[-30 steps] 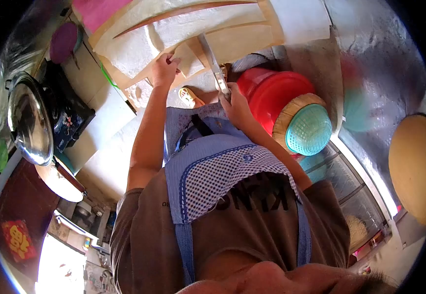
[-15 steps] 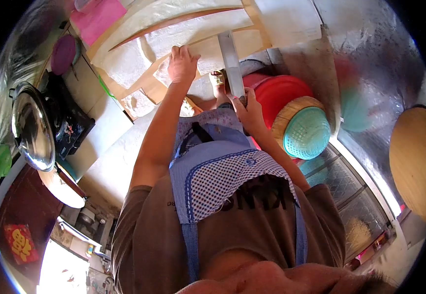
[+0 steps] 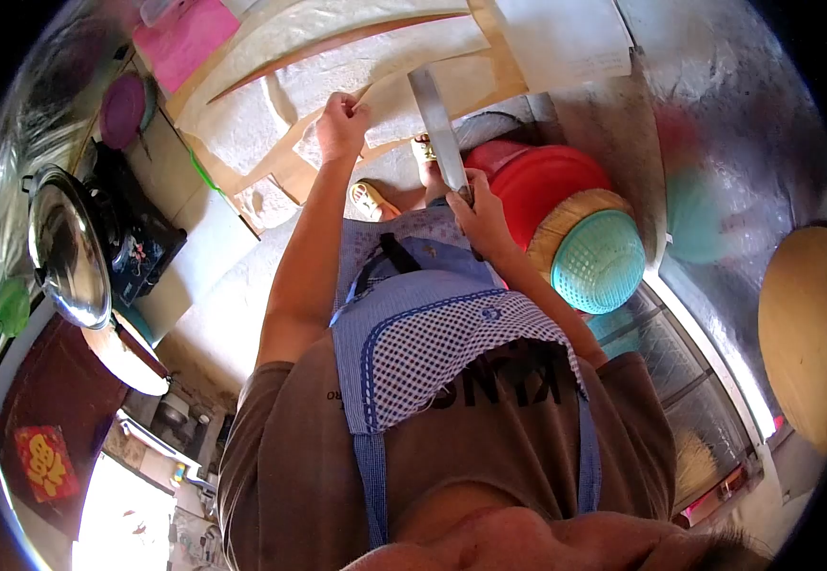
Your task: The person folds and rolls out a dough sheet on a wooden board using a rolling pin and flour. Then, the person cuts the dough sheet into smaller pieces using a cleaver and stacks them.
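Observation:
Pale, floury sheets of dough (image 3: 404, 107) lie on a brown board (image 3: 504, 57) at the top of the view. At the near edge of this dough is my left hand (image 3: 342, 131), its fingers curled in and apparently pinching it; the fingertips are partly hidden. My right hand (image 3: 477, 214) is wrapped round the handle of a knife with a long, straight, rectangular metal blade (image 3: 439, 128). The blade points away from me, its far end over the dough. A smaller dough piece (image 3: 266, 203) lies at the board's near left corner.
A red basin (image 3: 556, 181) and a turquoise plastic basket (image 3: 599, 262) stand right of my right hand. To the left are a shiny metal lid (image 3: 73, 249) and a black stove (image 3: 133, 224). Pink material (image 3: 185, 40) lies at the upper left, and a white sheet (image 3: 566, 43) at the upper right.
My left hand has drawn slightly left and towards me, its fingers going from spread on the dough to curled. The knife has shifted a little left in my right hand.

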Demonstrator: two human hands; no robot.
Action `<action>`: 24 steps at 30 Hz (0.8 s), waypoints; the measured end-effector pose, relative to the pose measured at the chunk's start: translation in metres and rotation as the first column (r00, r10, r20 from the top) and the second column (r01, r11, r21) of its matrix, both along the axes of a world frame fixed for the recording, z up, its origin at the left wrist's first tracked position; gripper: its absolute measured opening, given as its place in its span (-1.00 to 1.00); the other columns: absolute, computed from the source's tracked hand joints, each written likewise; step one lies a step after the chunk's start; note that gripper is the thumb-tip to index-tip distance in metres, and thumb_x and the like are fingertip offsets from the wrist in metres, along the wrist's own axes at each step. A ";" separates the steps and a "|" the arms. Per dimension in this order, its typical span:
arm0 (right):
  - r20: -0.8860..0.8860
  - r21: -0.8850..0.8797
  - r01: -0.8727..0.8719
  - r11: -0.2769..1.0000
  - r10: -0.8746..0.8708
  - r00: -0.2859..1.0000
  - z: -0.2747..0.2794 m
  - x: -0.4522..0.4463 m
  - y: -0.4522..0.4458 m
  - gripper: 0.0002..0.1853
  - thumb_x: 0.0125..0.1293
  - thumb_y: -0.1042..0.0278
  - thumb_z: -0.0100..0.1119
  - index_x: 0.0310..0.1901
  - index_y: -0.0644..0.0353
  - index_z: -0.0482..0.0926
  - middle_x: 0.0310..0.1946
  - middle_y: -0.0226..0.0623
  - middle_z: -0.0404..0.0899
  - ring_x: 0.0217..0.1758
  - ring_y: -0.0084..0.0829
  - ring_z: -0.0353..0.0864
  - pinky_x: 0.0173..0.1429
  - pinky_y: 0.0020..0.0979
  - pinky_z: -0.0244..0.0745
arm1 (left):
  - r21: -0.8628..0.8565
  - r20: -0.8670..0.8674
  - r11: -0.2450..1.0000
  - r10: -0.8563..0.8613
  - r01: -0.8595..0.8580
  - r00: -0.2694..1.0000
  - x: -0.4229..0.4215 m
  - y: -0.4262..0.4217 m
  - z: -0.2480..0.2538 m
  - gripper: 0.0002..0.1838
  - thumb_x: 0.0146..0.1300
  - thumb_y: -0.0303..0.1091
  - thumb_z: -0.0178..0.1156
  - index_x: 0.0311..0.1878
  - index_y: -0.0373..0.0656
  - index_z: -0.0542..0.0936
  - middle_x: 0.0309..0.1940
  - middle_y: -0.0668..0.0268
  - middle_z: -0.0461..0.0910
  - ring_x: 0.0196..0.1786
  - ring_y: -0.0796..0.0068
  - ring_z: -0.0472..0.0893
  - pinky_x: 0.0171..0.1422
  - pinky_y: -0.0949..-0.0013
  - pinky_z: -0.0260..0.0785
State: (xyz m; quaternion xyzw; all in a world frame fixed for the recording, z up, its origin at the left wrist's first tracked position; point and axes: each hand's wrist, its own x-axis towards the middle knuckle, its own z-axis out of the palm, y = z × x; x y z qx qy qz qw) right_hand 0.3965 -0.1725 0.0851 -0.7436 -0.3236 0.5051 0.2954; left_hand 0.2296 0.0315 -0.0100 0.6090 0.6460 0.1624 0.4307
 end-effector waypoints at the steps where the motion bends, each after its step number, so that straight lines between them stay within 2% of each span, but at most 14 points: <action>1: -0.003 0.000 -0.003 1.000 0.003 1.000 0.000 0.000 0.001 -0.57 0.37 0.25 0.13 0.17 0.28 0.34 -0.13 0.16 0.60 -0.06 0.08 0.66 0.00 -0.13 0.51 | -0.055 0.017 0.997 0.047 -0.046 0.999 -0.003 -0.001 0.000 -0.73 0.14 -0.22 0.31 -0.17 -0.16 0.58 -0.40 0.16 0.69 -0.32 0.25 0.71 -0.16 0.19 0.52; 2: 0.018 0.019 -0.027 0.999 0.027 0.999 0.000 -0.001 0.002 -0.57 0.37 0.25 0.13 0.16 0.28 0.34 -0.15 0.16 0.60 -0.08 0.09 0.66 -0.01 -0.12 0.51 | -0.112 0.025 0.991 0.075 -0.072 0.997 -0.006 -0.003 0.001 -0.72 0.17 -0.26 0.30 -0.12 -0.19 0.56 -0.42 0.16 0.68 -0.42 0.34 0.70 -0.27 0.26 0.53; 5: 0.048 0.044 -0.069 0.997 0.066 0.997 0.003 -0.005 0.008 -0.57 0.36 0.25 0.13 0.16 0.29 0.34 -0.18 0.19 0.60 -0.09 0.12 0.65 -0.01 -0.10 0.50 | -0.173 0.082 0.980 0.119 -0.103 0.990 -0.007 -0.006 0.017 -0.73 0.19 -0.33 0.29 -0.09 -0.21 0.54 -0.44 0.16 0.69 -0.52 0.37 0.68 -0.37 0.31 0.52; 7: 0.060 0.052 -0.085 0.995 0.082 0.995 0.000 -0.008 0.010 -0.56 0.36 0.24 0.13 0.16 0.30 0.33 -0.19 0.20 0.60 -0.10 0.14 0.65 -0.01 -0.08 0.50 | -0.180 0.070 0.978 0.118 -0.104 0.991 -0.005 -0.005 0.023 -0.73 0.19 -0.35 0.29 -0.08 -0.23 0.54 -0.42 0.16 0.69 -0.53 0.37 0.68 -0.39 0.32 0.52; 9: 0.148 0.108 -0.145 0.983 0.128 0.981 -0.007 -0.010 0.010 -0.59 0.38 0.28 0.14 0.17 0.22 0.34 -0.24 0.07 0.63 -0.19 -0.09 0.72 -0.13 -0.21 0.55 | -0.187 0.059 0.977 0.116 -0.103 0.992 -0.004 -0.005 0.023 -0.73 0.19 -0.37 0.29 -0.08 -0.25 0.53 -0.41 0.15 0.69 -0.54 0.37 0.68 -0.42 0.33 0.52; 13: 0.137 0.083 -0.155 0.984 0.143 0.980 -0.007 -0.012 0.014 -0.59 0.39 0.25 0.13 0.17 0.22 0.33 -0.25 0.06 0.63 -0.22 -0.09 0.72 -0.14 -0.20 0.55 | -0.198 0.073 0.975 0.114 -0.098 0.991 -0.005 -0.005 0.021 -0.72 0.19 -0.37 0.29 -0.07 -0.27 0.53 -0.36 0.11 0.69 -0.52 0.34 0.70 -0.42 0.31 0.55; 15: 0.107 -0.010 -0.157 0.988 0.157 0.982 -0.005 -0.014 0.017 -0.60 0.40 0.24 0.12 0.16 0.23 0.33 -0.27 0.06 0.63 -0.24 -0.08 0.71 -0.17 -0.19 0.53 | -0.203 0.082 0.974 0.117 -0.099 0.990 -0.005 -0.006 0.021 -0.71 0.19 -0.37 0.28 -0.07 -0.28 0.53 -0.35 0.10 0.69 -0.52 0.34 0.70 -0.43 0.31 0.56; 19: 0.115 -0.014 -0.167 0.986 0.168 0.979 -0.002 -0.021 0.020 -0.61 0.41 0.22 0.11 0.15 0.24 0.33 -0.30 0.04 0.62 -0.28 -0.11 0.70 -0.21 -0.19 0.51 | -0.195 0.090 0.977 0.100 -0.081 0.991 -0.007 -0.006 0.022 -0.72 0.19 -0.39 0.28 -0.07 -0.29 0.54 -0.34 0.11 0.69 -0.50 0.34 0.71 -0.45 0.32 0.57; 21: 0.237 0.065 -0.191 0.979 0.171 0.956 -0.011 -0.025 0.020 -0.63 0.43 0.23 0.10 0.14 0.25 0.34 -0.34 0.00 0.61 -0.31 -0.11 0.68 -0.23 -0.19 0.49 | -0.196 0.086 0.978 0.090 -0.072 0.992 -0.008 -0.007 0.020 -0.72 0.19 -0.39 0.28 -0.07 -0.29 0.54 -0.33 0.11 0.69 -0.49 0.35 0.71 -0.45 0.33 0.57; 24: 0.167 -0.021 -0.156 0.987 0.158 0.973 -0.015 -0.031 0.015 -0.65 0.43 0.25 0.10 0.12 0.25 0.35 -0.34 0.00 0.61 -0.29 -0.09 0.68 -0.20 -0.20 0.50 | -0.192 0.148 0.978 0.112 -0.082 0.983 -0.009 -0.009 0.019 -0.70 0.22 -0.42 0.25 -0.01 -0.33 0.58 -0.33 0.13 0.69 -0.50 0.36 0.71 -0.45 0.35 0.56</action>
